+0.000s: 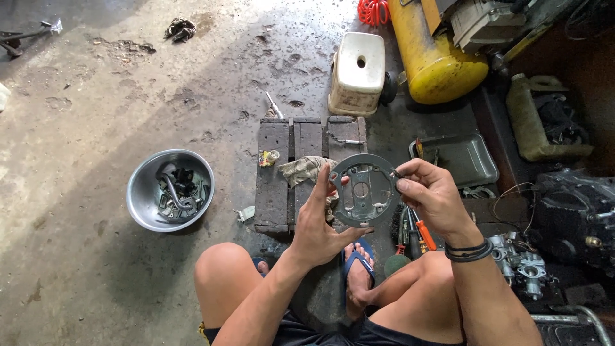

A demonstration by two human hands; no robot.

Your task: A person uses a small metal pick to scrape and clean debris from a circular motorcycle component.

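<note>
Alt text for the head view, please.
Both hands, left hand and right hand, hold up a round grey metal plate over a dark wooden pallet; a steel bowl of parts sits on the concrete floor nearby.

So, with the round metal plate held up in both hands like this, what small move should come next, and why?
Probably turn the round metal plate a little between the fingers to look over its other side. The left hand steadies its left edge and the right hand pinches its right edge, so it hangs free above the wooden pallet, and only one face shows to the camera.
</note>
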